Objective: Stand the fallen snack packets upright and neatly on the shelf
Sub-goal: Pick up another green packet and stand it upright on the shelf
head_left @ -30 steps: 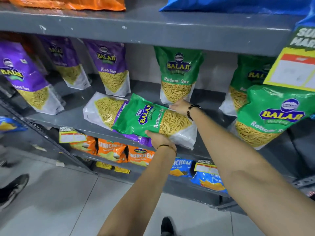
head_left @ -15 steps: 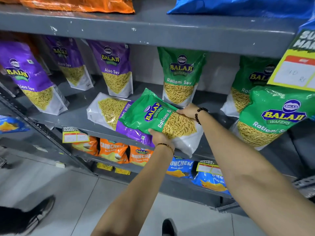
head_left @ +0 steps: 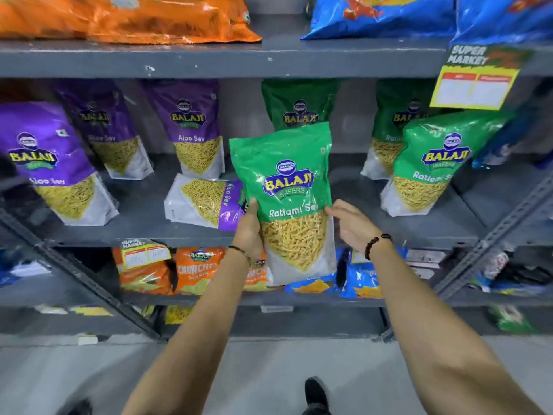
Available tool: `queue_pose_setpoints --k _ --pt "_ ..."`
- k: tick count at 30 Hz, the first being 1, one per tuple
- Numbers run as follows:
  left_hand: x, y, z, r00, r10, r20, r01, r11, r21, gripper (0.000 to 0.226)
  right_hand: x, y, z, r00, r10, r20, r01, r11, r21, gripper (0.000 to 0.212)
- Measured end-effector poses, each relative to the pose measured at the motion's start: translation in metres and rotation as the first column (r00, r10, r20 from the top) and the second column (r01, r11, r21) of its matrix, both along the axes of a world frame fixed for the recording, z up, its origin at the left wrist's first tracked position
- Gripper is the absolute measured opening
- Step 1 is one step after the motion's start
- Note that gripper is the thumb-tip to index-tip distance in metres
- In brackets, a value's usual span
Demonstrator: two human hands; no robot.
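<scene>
Head view: the green plastic Ratlami Sev packet (head_left: 284, 187), lying tilted half a second ago, is now upright (off the grey metal shelf (head_left: 143, 226)), left hand (head_left: 250, 232) gripping its edge, right hand (head_left: 353, 226) open beside; setting down remains.

The held packet (head_left: 284, 187) is bright green on top, with a blue and yellow logo and white lettering, and has a clear window of yellow noodles above a white base. The fallen packet (head_left: 206, 202) beside it is purple with a white end and the same yellow noodles showing. Three standing packets (head_left: 188, 127) to the left are purple over white; those at the right (head_left: 431, 163) are green over white. The shelf (head_left: 209, 59) is dull grey with small white chips. Above lie an orange bag (head_left: 125, 16) and blue bags (head_left: 383, 13). The price tag (head_left: 475, 82) is yellow, with red-topped white boxes and a green header. Lower bags (head_left: 197, 269) are orange, others blue. A black bead bracelet (head_left: 375, 244) circles the right wrist.
</scene>
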State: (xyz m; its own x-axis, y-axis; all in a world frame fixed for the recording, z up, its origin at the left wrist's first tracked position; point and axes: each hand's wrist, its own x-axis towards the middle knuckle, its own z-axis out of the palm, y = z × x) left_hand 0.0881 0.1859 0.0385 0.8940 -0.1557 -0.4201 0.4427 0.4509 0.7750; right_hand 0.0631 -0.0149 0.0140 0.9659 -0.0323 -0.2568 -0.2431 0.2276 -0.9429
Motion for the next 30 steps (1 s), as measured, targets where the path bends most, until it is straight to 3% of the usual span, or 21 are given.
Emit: queue_pose_setpoints --k 3,6,7,9,16,21,27,30 --pt "-0.015 0.022 0.014 0.996 -0.074 0.046 0.072 0.997 0.04 0.045 -0.024 0.009 0.001 0.998 -0.024 0.061 0.017 0.993 0.113 0.035" --pt "-0.028 0.039 0.03 0.982 -0.166 0.093 0.16 0.985 0.066 0.042 -0.043 0.011 0.017 0.992 0.007 0.124 -0.033 0.979 0.203 0.018" --pt "-0.032 0.044 0.036 0.973 -0.204 0.106 0.196 0.978 0.077 0.039 -0.046 0.011 0.022 0.989 0.021 0.147 -0.054 0.974 0.221 0.025" --pt "-0.038 0.05 0.048 0.96 -0.256 0.116 0.25 0.966 0.065 0.033 -0.052 0.01 0.032 0.981 0.059 0.185 -0.097 0.975 0.202 0.046" --pt "-0.034 0.046 0.066 0.943 -0.292 0.158 0.29 0.956 0.035 0.027 -0.058 0.002 0.056 0.953 0.099 0.286 -0.156 0.971 0.183 0.043" --pt "-0.012 0.029 0.049 0.936 -0.324 0.139 0.324 0.946 0.027 0.041 -0.039 -0.019 0.041 0.961 0.099 0.257 -0.148 0.972 0.182 0.042" --pt "0.032 -0.012 0.026 0.91 -0.335 0.243 0.326 0.942 0.078 0.037 -0.004 -0.042 0.03 0.975 -0.057 0.216 0.025 0.988 0.15 0.05" --pt "0.059 -0.034 0.026 0.88 -0.344 0.328 0.31 0.939 0.151 0.042 0.019 -0.05 0.032 0.961 -0.175 0.213 0.163 0.984 0.072 0.038"
